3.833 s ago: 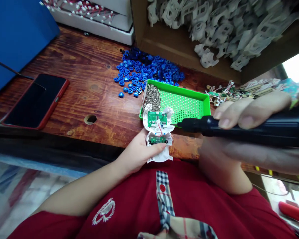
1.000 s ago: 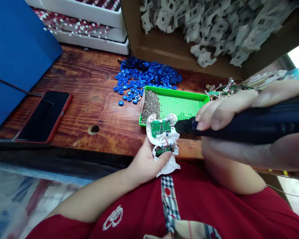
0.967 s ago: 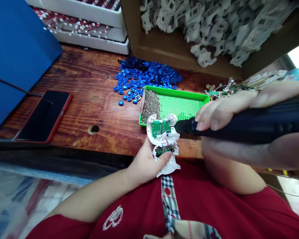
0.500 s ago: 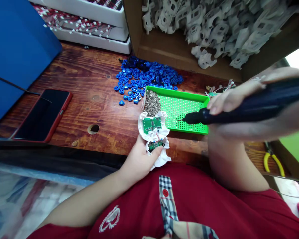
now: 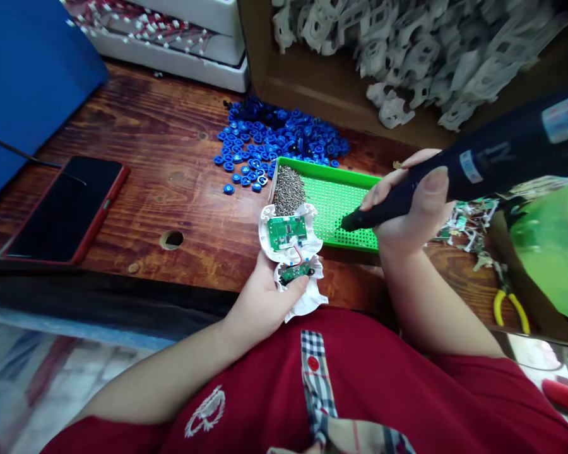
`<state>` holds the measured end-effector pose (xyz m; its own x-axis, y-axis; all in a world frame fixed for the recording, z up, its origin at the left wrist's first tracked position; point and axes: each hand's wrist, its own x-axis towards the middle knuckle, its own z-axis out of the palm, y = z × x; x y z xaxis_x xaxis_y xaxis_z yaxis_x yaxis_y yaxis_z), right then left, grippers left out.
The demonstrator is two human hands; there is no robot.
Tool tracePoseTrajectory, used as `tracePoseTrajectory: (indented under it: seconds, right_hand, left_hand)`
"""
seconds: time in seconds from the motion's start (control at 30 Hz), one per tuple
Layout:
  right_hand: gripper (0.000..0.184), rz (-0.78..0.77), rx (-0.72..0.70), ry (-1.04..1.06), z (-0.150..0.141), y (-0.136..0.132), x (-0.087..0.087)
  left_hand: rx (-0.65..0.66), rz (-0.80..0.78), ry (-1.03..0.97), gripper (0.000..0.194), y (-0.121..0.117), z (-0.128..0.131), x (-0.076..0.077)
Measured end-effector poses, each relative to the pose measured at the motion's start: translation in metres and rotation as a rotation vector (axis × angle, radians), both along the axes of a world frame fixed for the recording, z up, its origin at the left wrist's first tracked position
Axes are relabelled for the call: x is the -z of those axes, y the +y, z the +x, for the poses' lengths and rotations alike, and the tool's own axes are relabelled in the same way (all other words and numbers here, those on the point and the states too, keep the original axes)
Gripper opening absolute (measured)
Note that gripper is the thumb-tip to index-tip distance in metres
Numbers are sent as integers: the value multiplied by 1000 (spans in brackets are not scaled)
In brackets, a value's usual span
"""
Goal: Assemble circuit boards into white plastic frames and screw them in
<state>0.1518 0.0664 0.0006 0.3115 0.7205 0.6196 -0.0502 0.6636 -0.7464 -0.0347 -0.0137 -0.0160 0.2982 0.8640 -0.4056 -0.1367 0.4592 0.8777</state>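
The left hand point(image 5: 260, 299) is closed around a white shell point(image 5: 291, 252) at lower centre, thumb across its lower part; a green board point(image 5: 288, 231) sits in the shell's upper half and a smaller board point(image 5: 294, 273) below, joined by a red wire. The right hand point(image 5: 407, 211) at centre right is wrapped around a black driver point(image 5: 459, 173), whose tip points down-left over the green tray point(image 5: 345, 195), just right of the shell. Screws point(image 5: 288, 188) are heaped in the tray's left end. Blue caps point(image 5: 274, 139) lie above the tray, white parts point(image 5: 407, 50) in a box point(image 5: 312, 88) at the top, a phone point(image 5: 61, 211) at left, and yellow pliers point(image 5: 506, 302) at lower right.
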Motion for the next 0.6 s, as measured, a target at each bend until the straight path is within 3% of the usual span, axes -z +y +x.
tracePoseTrajectory:
  seconds: [0.17,0.43,0.6]
  right_hand:
    - [24,-25,9,-18,0,-1,1]
    - [24,-60,23,-3,-3,-3,1]
    - [24,-46,112,36,6,-12,-26]
  left_hand:
    - [-8,-33,-43,63,0,2,-1]
    - [44,63,15,54,2,2,-2]
    - [107,38,18,53,3,3,-6]
